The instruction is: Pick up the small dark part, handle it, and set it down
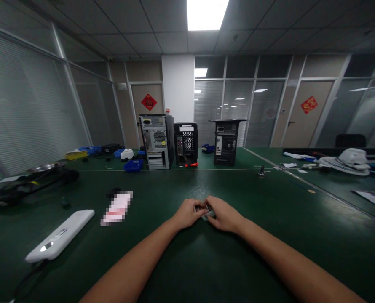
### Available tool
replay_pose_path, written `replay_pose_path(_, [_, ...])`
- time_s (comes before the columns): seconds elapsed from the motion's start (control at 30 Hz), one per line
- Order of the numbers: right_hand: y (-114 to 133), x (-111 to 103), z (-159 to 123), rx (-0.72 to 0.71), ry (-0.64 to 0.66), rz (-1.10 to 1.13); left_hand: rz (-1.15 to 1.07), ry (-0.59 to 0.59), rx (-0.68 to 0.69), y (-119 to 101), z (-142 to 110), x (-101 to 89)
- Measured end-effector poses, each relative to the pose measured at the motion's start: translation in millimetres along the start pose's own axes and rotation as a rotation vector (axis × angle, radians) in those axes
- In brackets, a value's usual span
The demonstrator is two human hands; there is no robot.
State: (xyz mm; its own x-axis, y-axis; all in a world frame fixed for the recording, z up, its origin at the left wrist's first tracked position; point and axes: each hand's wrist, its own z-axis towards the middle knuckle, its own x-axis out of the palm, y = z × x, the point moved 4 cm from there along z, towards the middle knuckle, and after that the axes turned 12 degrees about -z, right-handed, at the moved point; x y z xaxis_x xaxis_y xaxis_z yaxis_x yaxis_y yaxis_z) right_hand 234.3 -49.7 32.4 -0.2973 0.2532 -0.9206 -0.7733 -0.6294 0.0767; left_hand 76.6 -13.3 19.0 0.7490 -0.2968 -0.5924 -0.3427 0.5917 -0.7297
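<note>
My left hand (188, 213) and my right hand (223, 214) meet over the green table in front of me. Between their curled fingers is a small, shiny, partly see-through thing (209, 213), pale with some dark reddish parts. The fingers cover most of it, so I cannot make out its kind. Both hands are closed around it, thumbs toward me, close to the table surface.
Three computer cases stand at the back: a tall one (158, 141), a middle one (186, 145) and a right one (226, 143). A red-handled screwdriver (192, 165) lies before them. At left are a white power strip-like bar (61, 235) and a pixelated pink item (117, 208).
</note>
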Motion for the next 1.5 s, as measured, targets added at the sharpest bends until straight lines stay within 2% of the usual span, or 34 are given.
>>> replay_pose_path(0.2, [3.7, 6.3, 4.6, -0.026, -0.002, -0.157, 0.036, 0.002, 0.025, -0.3, 1.6, -0.1])
replay_pose_path(0.33, [0.7, 6.2, 5.9, 0.000, -0.021, -0.132, 0.027, 0.001, 0.019, -1.3, 2.3, -1.5])
replay_pose_path(0.43, [-12.9, 0.7, 5.3, 0.030, -0.042, -0.073, 0.031, -0.013, 0.012, -1.4, 1.3, -4.1])
replay_pose_path(0.53, [-52.2, -8.6, -0.8, 0.157, -0.059, -0.061, 0.057, -0.053, -0.003, 2.9, -0.2, -9.8])
replay_pose_path(0.63, [-114.5, -16.7, -18.7, 0.362, -0.020, -0.114, 0.059, -0.096, -0.042, 11.9, -1.3, -16.8])
replay_pose_path(0.8, [-219.8, -24.1, -69.8, 0.746, 0.049, -0.220, 0.060, -0.145, -0.108, 26.9, -1.1, -23.6])
replay_pose_path(0.87, [-248.7, -23.5, -88.5, 0.879, 0.051, -0.249, 0.064, -0.153, -0.120, 30.8, -0.7, -24.2])
replay_pose_path(0.97, [-274.3, -18.1, -106.0, 1.001, 0.042, -0.260, 0.067, -0.148, -0.123, 33.9, -0.3, -23.5])
replay_pose_path(1.1, [-289.7, -12.7, -115.2, 1.065, -0.034, -0.248, 0.074, -0.138, -0.118, 34.1, -0.1, -22.5])
replay_pose_path(1.33, [-298.7, -28.1, -123.9, 0.953, -0.289, -0.242, 0.088, -0.130, -0.128, 36.7, 1.1, -21.5])
replay_pose_path(1.5, [-289.8, -41.8, -127.7, 0.994, -0.316, -0.239, 0.086, -0.131, -0.125, 38.8, 1.5, -21.4])
